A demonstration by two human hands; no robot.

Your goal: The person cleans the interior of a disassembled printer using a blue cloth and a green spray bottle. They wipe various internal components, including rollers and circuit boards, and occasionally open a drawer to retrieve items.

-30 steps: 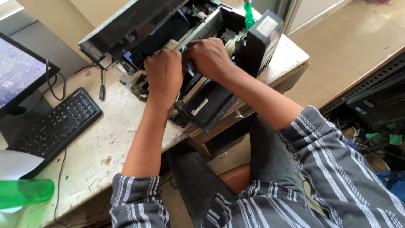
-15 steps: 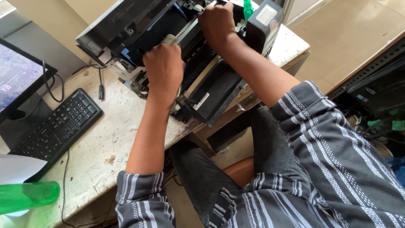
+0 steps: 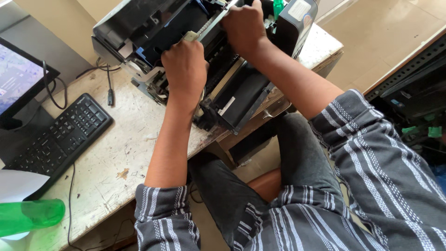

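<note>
Worn white desk [image 3: 116, 153]: left hand [image 3: 186, 69], right hand [image 3: 245, 25], both grips closed on opened printer [image 3: 153, 28].

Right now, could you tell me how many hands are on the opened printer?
2. The left hand grips the printer at its near middle; the right hand presses farther back, beside the green-capped part. No other hands show, though the top edge cuts off.

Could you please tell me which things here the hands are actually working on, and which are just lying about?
In hand:
- opened printer
- left hand inside it
- right hand at its top

Lying about:
- black keyboard
- monitor
- green bottle
- loose cable
</note>
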